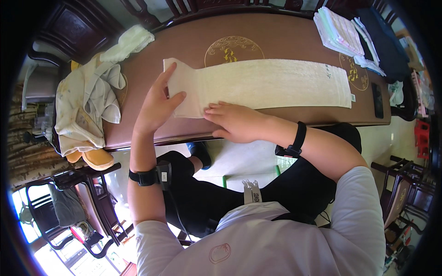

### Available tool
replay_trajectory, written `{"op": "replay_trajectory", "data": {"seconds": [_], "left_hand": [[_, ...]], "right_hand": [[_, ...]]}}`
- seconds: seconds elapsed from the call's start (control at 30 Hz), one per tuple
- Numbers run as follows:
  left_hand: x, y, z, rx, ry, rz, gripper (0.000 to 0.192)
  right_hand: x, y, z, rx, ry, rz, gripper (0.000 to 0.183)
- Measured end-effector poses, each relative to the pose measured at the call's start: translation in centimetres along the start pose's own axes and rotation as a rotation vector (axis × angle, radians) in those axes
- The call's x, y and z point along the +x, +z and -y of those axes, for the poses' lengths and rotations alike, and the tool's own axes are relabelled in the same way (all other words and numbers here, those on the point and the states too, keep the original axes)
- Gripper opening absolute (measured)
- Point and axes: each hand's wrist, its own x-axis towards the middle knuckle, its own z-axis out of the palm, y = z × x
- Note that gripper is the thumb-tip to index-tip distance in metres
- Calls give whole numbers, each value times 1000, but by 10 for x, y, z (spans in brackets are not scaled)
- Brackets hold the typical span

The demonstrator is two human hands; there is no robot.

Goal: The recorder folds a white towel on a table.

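Observation:
A long cream towel (269,82), folded into a narrow strip, lies across the brown padded bench seat (286,38) in front of me. Dark stitched writing and a small tag mark its right end. My left hand (157,96) grips the towel's left end, which flares out wider than the rest. Its thumb and forefinger lie on top of the cloth; the other fingers are mostly hidden. My right hand (238,120) rests palm down along the towel's near edge, right of my left hand, its fingertips touching the cloth.
At the left lie a crumpled patterned cloth (83,107) and a rolled whitish towel (129,43). Folded striped towels (338,32) are stacked at the far right, beside dark cloth (383,41). A dark phone (377,100) lies near the right end. Wooden chairs (402,193) stand around.

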Motion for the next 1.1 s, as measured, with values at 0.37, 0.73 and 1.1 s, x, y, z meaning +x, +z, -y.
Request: {"op": "replay_trajectory", "data": {"seconds": [0.37,0.73,1.1], "left_hand": [[41,64,-48,-277,71,144,81],[42,54,-64,-290,37,63,77],[-1,-11,2,-128,-213,-180,77]], "right_hand": [[8,-9,-27,965,344,-390,56],[50,-29,-59,1853,215,-485,78],[48,-7,-28,1543,429,-276,96]]}}
